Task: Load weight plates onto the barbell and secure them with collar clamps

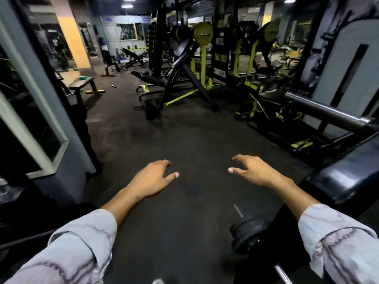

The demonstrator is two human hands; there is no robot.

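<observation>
Head view showed both hands — left hand [152, 179] and right hand [253, 171] — held out empty, fingers spread, above the floor [184, 140]; a barbell [249, 232] with plates lay lower right.

Commercial gym, dark rubber floor [184, 140], black-and-yellow weight machines [202, 56], flat benches [82, 82], wall mirrors [24, 111]

Matt dark rubbery floor [184, 144], glossy metal bar sleeve [328, 111], soft pale cloth sleeves [82, 249].
</observation>
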